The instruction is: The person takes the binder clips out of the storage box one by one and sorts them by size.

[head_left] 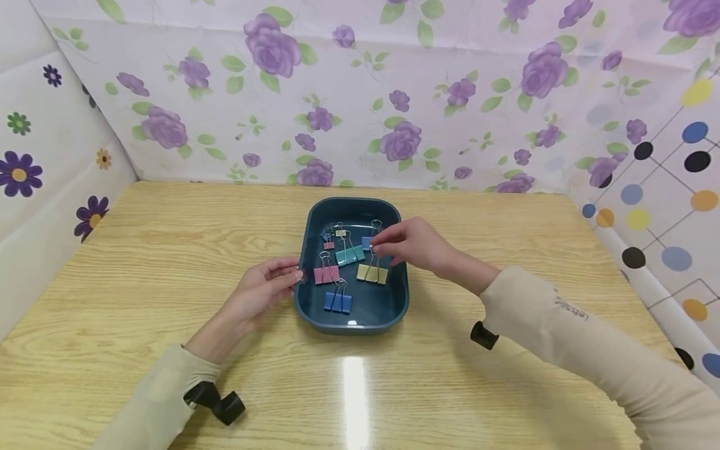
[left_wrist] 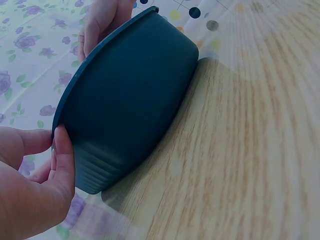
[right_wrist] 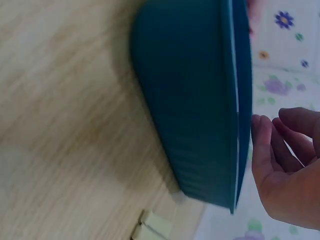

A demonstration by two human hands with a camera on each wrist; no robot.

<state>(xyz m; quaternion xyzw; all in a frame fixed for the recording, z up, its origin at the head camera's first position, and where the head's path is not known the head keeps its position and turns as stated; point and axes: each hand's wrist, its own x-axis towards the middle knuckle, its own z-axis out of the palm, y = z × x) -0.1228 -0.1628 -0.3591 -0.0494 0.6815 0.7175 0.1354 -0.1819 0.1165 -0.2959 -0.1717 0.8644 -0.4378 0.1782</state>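
Observation:
A dark teal plastic tray (head_left: 351, 325) holds several binder clips. My left hand (head_left: 269, 284) pinches the tray's left rim, thumb on one side and fingers on the other, as the left wrist view (left_wrist: 40, 175) also shows. Over the tray's right side, my right hand (head_left: 419, 247) has its fingertips together at the wire handles of a yellow binder clip (head_left: 372, 275). In the tray lie a pink clip (head_left: 327, 275), a teal clip (head_left: 350, 255) and a blue clip (head_left: 337, 303). Fingers partly cover another blue clip (head_left: 366, 243). In the right wrist view the tray wall hides the clips.
Smaller clips, one pink (head_left: 329, 245) and one pale yellow (head_left: 340, 233), lie near the tray's far left corner. On the wooden table (head_left: 225, 219), a pale yellow, dark-edged object (right_wrist: 152, 227) lies beyond the tray. Flowered cloth (head_left: 354, 94) hangs behind the table.

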